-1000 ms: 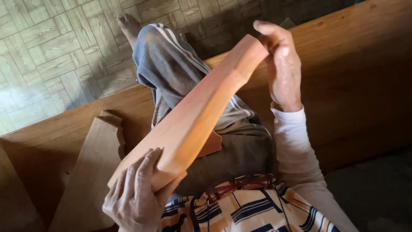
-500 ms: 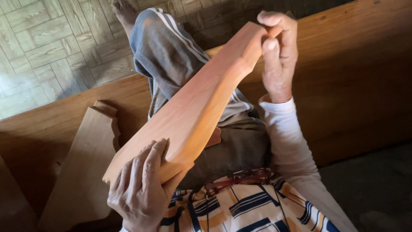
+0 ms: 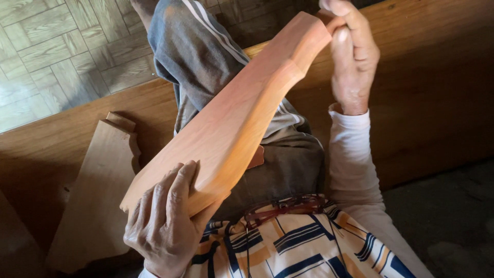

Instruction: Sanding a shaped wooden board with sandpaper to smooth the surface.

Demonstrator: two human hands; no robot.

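Wooden board [image 3: 231, 118], long, shaped, pale orange: held slantwise over the lap, wide end low at the left, narrow notched end high at the right. Since the earlier frames it sits higher and nearer the camera, its narrow end now close to the top edge.

Bench surface [image 3: 442, 77], brown wood: runs beneath and behind the seated person, with parquet floor [image 3: 62, 56] beyond it.

Second wooden board [image 3: 98, 201], darker, stepped at its top: lies flat on the bench surface at the left, apart from the held board; position unchanged.

Trouser leg [image 3: 195, 51], grey with white stripes: stretched along the bench under the board.

Left hand [image 3: 164, 224]: clamped on the wide end, fingers [image 3: 175, 193] laid together over the top face, thumb beneath. Grip as before.

Right hand [image 3: 352, 62]: closed round the narrow end, fingers curled over its tip; white sleeve [image 3: 352, 154] below. It has risen with the board.

Glasses [image 3: 280, 206], dark-framed: hanging against the patterned shirt.
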